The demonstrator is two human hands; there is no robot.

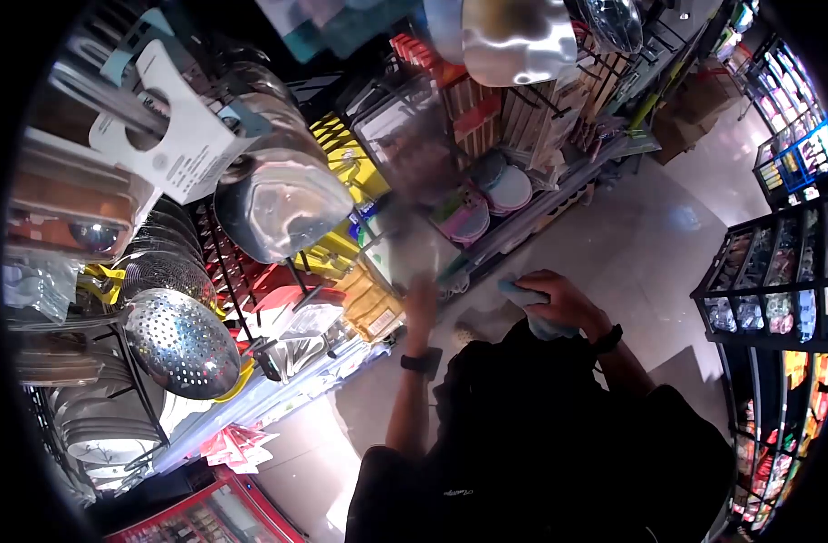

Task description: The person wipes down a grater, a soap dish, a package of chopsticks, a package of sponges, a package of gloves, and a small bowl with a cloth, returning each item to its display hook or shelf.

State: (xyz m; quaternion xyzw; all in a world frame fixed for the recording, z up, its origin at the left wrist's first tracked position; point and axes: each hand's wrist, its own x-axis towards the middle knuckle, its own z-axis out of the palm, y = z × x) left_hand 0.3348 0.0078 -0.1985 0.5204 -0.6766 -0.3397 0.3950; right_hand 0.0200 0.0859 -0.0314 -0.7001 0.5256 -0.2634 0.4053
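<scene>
My right hand (561, 297) is closed around a bunched blue-grey cloth (553, 326), with one end poking out past the fingers. It is held in front of my body, over the floor. My left hand (420, 308) stretches forward to the shelf, its fingers smeared by motion; I cannot tell what they grip. Just beyond them is a pale, blurred flat item (400, 249) with a blue label. Left of that hand lie tan packs (373, 303) on the shelf, and yellow racks stand behind them.
Hanging on hooks to the left are a perforated metal skimmer (180, 344) and shiny metal scoops (282, 213). Round pink-rimmed items (464, 214) sit farther along the shelf (522, 217). A black display rack (776, 281) stands right, across the tiled floor (604, 240).
</scene>
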